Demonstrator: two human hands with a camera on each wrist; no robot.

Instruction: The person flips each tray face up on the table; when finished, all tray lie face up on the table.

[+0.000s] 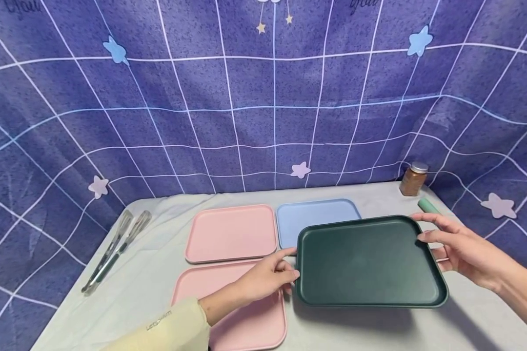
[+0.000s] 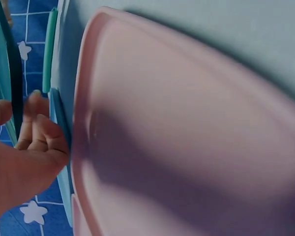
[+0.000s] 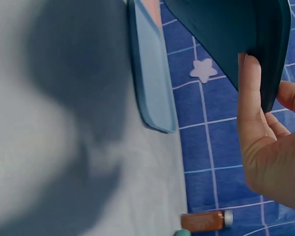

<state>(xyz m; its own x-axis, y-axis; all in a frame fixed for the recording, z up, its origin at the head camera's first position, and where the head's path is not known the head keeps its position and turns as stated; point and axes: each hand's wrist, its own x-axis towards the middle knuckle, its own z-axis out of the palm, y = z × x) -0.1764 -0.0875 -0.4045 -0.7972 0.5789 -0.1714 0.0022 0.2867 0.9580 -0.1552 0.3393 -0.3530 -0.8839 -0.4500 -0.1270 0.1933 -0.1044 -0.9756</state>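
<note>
A dark green rectangular tray (image 1: 369, 263) is held above the white-covered table, its shadow falling beneath. My left hand (image 1: 268, 275) pinches its left edge between thumb and fingers. At the opposite short side, my right hand (image 1: 461, 248) grips the rim near the far right corner, thumb on top. The right wrist view shows fingers on the underside of the green tray (image 3: 265, 49). Behind it, a light blue tray (image 1: 316, 214) lies partly covered. Under my left forearm is a pink tray (image 1: 250, 321), and a second pink tray (image 1: 233, 231) lies just beyond it.
Metal tongs (image 1: 116, 253) with green on the handle lie at the table's left. A brown-filled jar (image 1: 414, 179) with a silver lid stands at the back right, near a green cylindrical object (image 1: 428, 205). A purple grid-patterned curtain (image 1: 254, 126) hangs behind the table.
</note>
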